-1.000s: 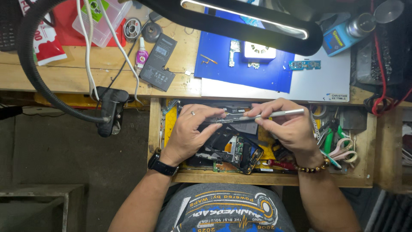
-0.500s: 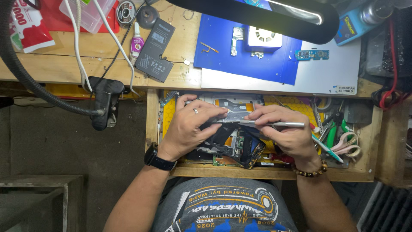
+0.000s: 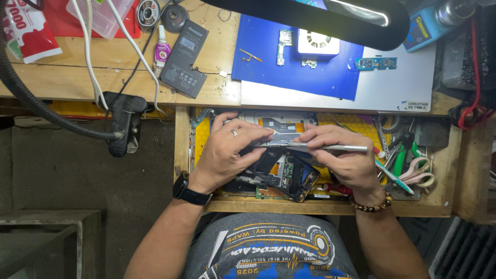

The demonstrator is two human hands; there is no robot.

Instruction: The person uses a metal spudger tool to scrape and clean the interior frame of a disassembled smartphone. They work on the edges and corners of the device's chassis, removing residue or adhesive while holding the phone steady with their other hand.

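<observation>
Both forearms reach forward, bare, converging at middle. Left hand [image 3: 227, 152] palm down, fingers [image 3: 253, 135] curled in grip, ring on one finger, dark watch on wrist. Right hand [image 3: 343, 157] palm down, fingers pinched closed around thin tool, bead bracelet on wrist.

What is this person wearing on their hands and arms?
Both forearms are bare, with no sleeves or gloves. The left hand has a silver ring on one finger and a black smartwatch with a black band at the wrist. The right hand has a bracelet of dark brown beads at its wrist.
</observation>
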